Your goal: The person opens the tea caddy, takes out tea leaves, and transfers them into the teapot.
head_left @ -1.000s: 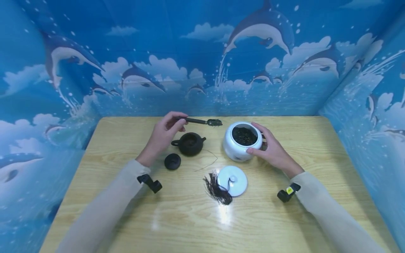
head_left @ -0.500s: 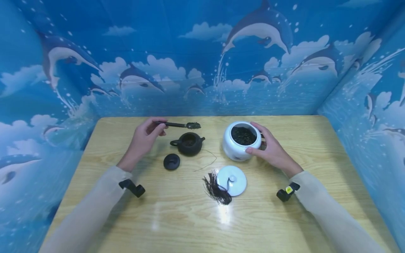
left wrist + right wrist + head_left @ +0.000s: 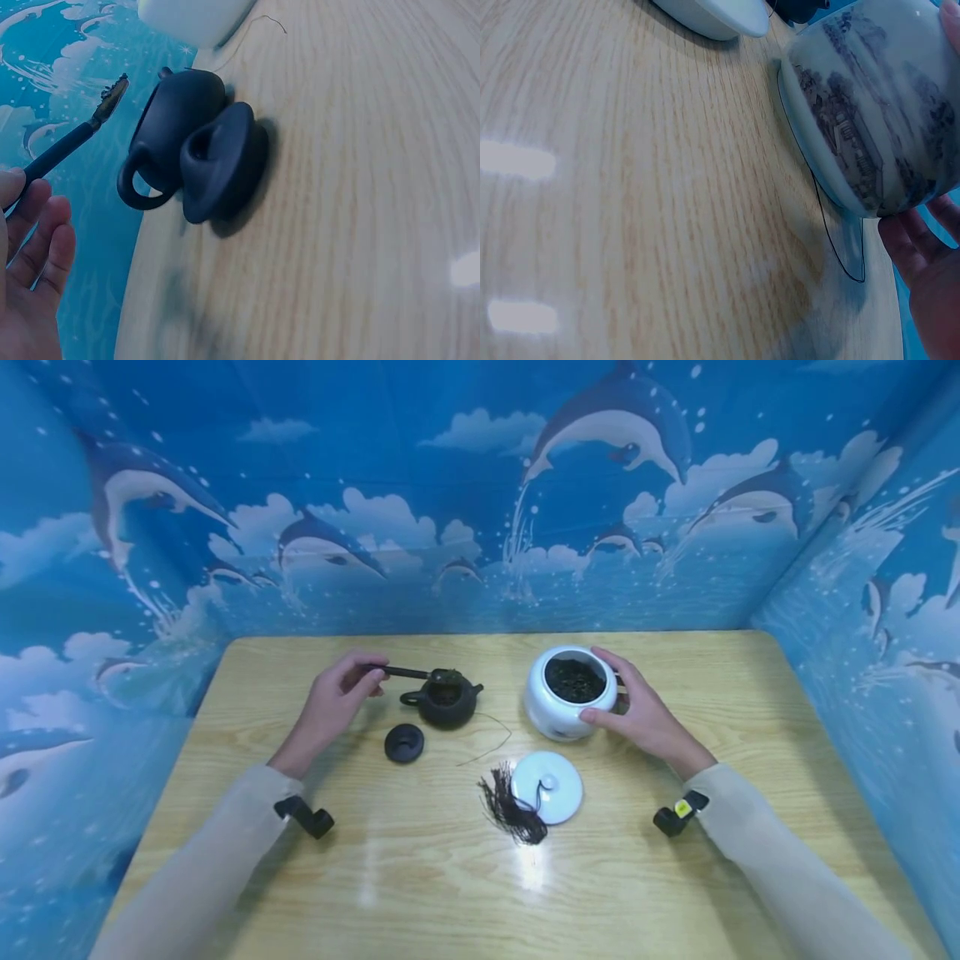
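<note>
My left hand [image 3: 330, 702] pinches the dark handle of a small tea scoop [image 3: 407, 672]. Dark leaves lie on the scoop's head, which is above the open mouth of a small black teapot [image 3: 447, 712]. In the left wrist view the scoop [image 3: 61, 146] points past the teapot [image 3: 180, 124]. My right hand [image 3: 641, 722] grips the right side of a white jar [image 3: 546, 710], thumb at the front and fingers behind. Dark tea leaves [image 3: 574, 680] fill the jar's inside. The right wrist view shows a painted landscape on the jar [image 3: 877, 105]; part of that hand is cut off.
The black teapot lid [image 3: 404, 743] lies in front of the teapot. Nearer the front lies the white jar lid [image 3: 557, 802], with a dark tassel [image 3: 513, 810] on its left. A thin cord [image 3: 495, 745] curves between teapot and jar. Behind the table [image 3: 420, 877] hangs a blue dolphin curtain [image 3: 405, 585].
My left hand has moved left, then lowered slightly, bringing the loaded scoop from beside the jar to above the teapot's mouth. The right hand keeps its grip on the jar.
</note>
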Demonstrator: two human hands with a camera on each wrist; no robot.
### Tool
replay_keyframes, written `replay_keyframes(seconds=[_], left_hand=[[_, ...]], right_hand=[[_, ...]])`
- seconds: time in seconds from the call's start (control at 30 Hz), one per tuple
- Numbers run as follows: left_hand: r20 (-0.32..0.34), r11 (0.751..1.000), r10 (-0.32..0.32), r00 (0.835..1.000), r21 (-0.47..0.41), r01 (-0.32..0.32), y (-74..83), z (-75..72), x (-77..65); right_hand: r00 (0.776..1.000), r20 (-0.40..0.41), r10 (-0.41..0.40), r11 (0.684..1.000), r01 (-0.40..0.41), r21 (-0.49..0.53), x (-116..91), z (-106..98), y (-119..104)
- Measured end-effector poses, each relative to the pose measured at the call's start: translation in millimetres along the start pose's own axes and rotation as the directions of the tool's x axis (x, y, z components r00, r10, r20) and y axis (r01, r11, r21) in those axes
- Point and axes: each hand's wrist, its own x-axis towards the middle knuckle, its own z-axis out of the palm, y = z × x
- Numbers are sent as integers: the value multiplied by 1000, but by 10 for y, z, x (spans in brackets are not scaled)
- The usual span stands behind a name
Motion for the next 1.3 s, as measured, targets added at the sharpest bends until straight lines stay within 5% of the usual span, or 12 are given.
replay_keyframes(seconds=[0.2,0.7,1.13,1.3], left_hand=[[-5,998,4,1000,60,-4,-76,-44,-37],[-3,955,136,991,266,-130,-35,-93,-24],[-24,950,174,984,267,-161,19,-107,-2],[-25,964,120,993,241,-110,28,-103,-7]], right_hand=[[1000,-3,-1,1000,1,-4,7,-4,6],[1000,1,7,1000,-7,-3,-5,9,-4],[1000,3,2,1000,-2,-1,-14,6,-24],[1000,1,15,1000,-15,-7,-9,1,-15]])
